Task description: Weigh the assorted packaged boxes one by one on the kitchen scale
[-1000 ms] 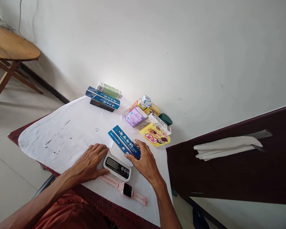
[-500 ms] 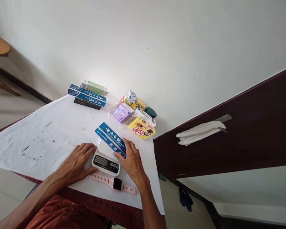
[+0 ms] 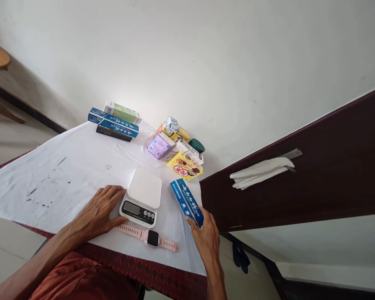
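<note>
My right hand (image 3: 206, 233) grips the near end of a blue toothpaste box (image 3: 187, 202), held to the right of the kitchen scale (image 3: 144, 187). The white scale has a bare platform, with its dark display and buttons facing me. Beside its left edge rests my left hand (image 3: 104, 210), fingers stretched out on the cloth and thumb near the scale's front corner. In front of the scale lies a pink smartwatch (image 3: 152, 238) with its strap laid out straight.
Toothpaste boxes (image 3: 118, 128) and a green-and-white box (image 3: 123, 112) lie at the back left. Near the wall stand a purple pack (image 3: 159, 146), a yellow cookie box (image 3: 185, 166) and a green-lidded container (image 3: 196, 145). A white cloth (image 3: 262, 173) hangs on the door handle at right.
My right hand has carried the toothpaste box off the scale's platform and over to the right. My left hand has stayed beside the scale.
</note>
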Demonstrator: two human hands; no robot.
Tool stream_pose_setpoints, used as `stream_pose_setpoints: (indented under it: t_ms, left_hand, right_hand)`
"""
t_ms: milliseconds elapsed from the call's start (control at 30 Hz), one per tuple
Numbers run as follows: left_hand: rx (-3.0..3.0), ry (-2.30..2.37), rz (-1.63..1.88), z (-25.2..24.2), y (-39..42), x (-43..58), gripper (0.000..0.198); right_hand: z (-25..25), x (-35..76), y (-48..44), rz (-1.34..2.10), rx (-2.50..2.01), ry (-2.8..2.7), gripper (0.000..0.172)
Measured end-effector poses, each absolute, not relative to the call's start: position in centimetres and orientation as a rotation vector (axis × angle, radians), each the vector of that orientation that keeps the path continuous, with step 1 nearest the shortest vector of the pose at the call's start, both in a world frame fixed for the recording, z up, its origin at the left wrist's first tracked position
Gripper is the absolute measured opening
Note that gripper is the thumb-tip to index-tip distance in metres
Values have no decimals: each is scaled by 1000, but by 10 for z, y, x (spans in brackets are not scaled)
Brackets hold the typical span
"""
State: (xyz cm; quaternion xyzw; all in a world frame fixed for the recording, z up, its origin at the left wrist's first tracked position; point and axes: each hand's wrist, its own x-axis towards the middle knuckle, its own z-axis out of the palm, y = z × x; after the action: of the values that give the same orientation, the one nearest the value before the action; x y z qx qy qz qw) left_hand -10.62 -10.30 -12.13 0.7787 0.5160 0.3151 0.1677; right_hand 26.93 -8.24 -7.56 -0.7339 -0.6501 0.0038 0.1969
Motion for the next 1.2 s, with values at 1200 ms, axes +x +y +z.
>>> stream_pose_setpoints:
  t_ms: [1200]
  left_hand:
    - [1947,1394,892,-117,-104,-99,60]
  right_hand:
    - [-32,-92,197,-162,-1479,-2760,58]
